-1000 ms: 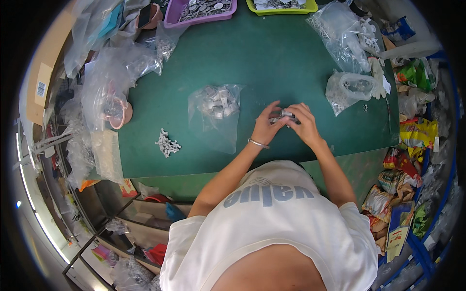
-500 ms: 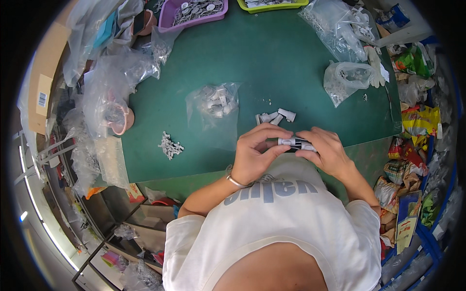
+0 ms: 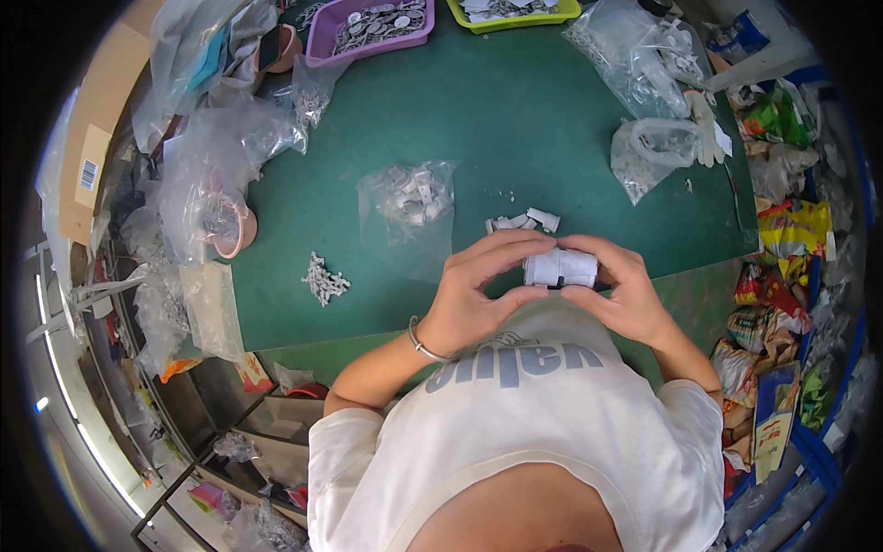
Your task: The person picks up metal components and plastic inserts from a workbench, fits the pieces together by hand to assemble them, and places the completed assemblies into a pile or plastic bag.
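Both my hands hold one small white block-shaped part (image 3: pixel 561 267) close to my chest, above the near edge of the green table mat (image 3: pixel 515 120). My left hand (image 3: pixel 483 285) curls around its left end, fingers over the top. My right hand (image 3: pixel 621 290) grips its right end. A few loose white pieces (image 3: pixel 524 222) lie on the mat just beyond my fingers. A clear bag of small white parts (image 3: pixel 409 198) lies further left.
A little heap of pale small parts (image 3: pixel 324 279) lies at the mat's left. A purple tray (image 3: pixel 372 28) and a yellow-green tray (image 3: pixel 515 11) stand at the far edge. Clear bags (image 3: pixel 658 152) sit at the right, more plastic bags (image 3: pixel 212 166) and a pink cup (image 3: pixel 237 230) at the left.
My hands have drawn back from the mat toward my chest with the white part in them. The loose white pieces stay on the mat where my hands were.
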`<state>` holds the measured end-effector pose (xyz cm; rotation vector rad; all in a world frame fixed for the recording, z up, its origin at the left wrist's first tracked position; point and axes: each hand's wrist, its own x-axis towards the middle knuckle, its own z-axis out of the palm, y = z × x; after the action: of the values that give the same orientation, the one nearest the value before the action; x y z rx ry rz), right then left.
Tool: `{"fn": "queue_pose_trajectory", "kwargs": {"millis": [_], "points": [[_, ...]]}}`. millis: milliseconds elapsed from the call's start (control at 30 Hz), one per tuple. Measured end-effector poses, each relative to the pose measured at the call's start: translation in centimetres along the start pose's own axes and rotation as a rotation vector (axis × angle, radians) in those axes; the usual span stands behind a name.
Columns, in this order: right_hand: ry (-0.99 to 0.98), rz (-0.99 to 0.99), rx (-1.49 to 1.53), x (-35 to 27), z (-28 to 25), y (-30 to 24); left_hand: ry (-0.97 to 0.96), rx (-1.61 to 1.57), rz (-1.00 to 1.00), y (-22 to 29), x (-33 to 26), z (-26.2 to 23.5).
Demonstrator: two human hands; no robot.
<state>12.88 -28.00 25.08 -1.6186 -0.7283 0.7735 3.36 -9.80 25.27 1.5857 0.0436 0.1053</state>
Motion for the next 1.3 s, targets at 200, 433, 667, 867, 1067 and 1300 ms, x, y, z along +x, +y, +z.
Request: {"fn": "queue_pose_trajectory", "kwargs": {"millis": [200, 433, 667, 867, 1067, 1300], "points": [[-0.103, 0.227, 0.19, -0.4, -0.5, 1.4, 0.008, 0.422, 0.26, -0.9, -0.5, 0.4], [-0.097, 0.262, 0.147, 0.3, -0.6, 2.0, 0.08, 0.353, 0.128, -2.0, -0.7, 1.0], [-0.094, 0.413, 0.051, 0.9, -0.7, 2.6, 0.064, 0.44, 0.263, -3.5, -0.6, 0.9], [-0.257, 0.467, 0.139, 2.8, -0.7, 4.1, 0.155, 0.348, 0.144, -6.1, -2.5, 1.4], [-0.195, 0.187, -0.018, 4.6, 2.1, 7.2, 0.312, 0.335, 0.034, -7.6, -3.1, 0.4], [-0.298, 0.072, -0.252, 5.7, 3.9, 9.0, 0.302, -0.15, -0.386, -11.9, -3.9, -0.9]]}}
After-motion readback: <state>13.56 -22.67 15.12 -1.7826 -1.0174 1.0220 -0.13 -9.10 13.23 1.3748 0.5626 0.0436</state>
